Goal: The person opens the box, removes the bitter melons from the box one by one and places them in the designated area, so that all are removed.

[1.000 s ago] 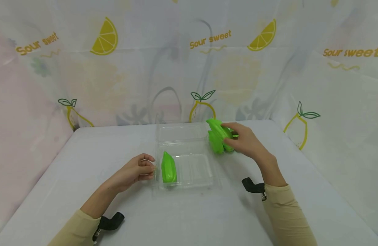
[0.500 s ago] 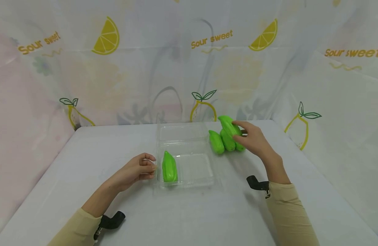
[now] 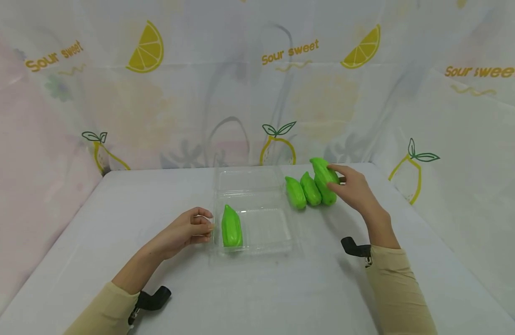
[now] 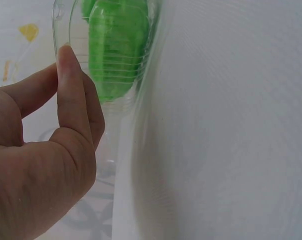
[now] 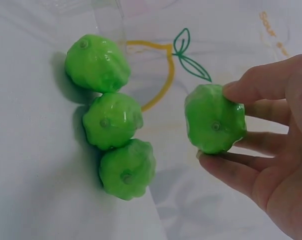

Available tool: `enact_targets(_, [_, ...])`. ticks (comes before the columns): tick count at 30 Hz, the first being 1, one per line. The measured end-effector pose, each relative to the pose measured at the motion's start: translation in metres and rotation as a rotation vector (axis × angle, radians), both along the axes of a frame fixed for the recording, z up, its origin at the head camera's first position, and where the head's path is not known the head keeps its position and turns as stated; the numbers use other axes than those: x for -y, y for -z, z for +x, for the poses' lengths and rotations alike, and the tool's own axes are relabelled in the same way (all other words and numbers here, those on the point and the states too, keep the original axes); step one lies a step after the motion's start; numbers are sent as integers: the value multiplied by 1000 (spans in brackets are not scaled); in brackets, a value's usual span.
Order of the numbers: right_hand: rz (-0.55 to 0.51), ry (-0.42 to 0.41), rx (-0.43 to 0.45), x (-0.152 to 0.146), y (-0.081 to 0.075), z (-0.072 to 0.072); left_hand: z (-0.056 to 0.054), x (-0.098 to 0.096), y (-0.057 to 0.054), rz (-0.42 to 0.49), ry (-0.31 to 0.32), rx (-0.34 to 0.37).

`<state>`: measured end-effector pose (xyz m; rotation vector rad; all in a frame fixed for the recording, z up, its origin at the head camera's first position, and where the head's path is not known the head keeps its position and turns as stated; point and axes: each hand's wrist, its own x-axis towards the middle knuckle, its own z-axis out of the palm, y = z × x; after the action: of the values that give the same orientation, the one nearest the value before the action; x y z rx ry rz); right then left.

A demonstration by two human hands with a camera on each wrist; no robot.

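My right hand holds a green, ridged bitter melon between thumb and fingers. It is raised above the table, and in the right wrist view a gap separates it from three like bitter melons lying side by side. A clear plastic clamshell box stands with its lid folded back. Inside, along its left wall, lies another bitter melon, pointed end away from me. My left hand pinches the box's left rim between thumb and fingers, as the left wrist view also shows.
A white-covered table bears everything. Behind it hangs a pale curtain printed with lemons, with further hanging cloth at both sides. Black camera mounts sit at the wrists.
My right hand has moved to the right with the bitter melon, from beside the lid to above the rightmost of the row, uncovering the others. My left hand stays at the rim.
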<state>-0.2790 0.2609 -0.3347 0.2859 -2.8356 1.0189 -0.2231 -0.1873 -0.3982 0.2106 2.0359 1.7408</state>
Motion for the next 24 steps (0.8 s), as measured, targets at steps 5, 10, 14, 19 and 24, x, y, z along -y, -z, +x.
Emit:
enact_targets(5, [11,42,0,-7,4,-2,0,0,0,-4,0,-1])
enact_targets(10, [8,64,9,-10,5,-3,0,0,1,-9,-3,-1])
enact_targets(14, [0,70,11,-12,5,-4,-1,1,2,-5,-4,-4])
enact_targets(19, [1,89,8,-16,7,-5,-1,1,3,-6,-6,-3])
enact_targets(24, [9,111,11,-21,13,-7,-2,0,2,-14,-10,-2])
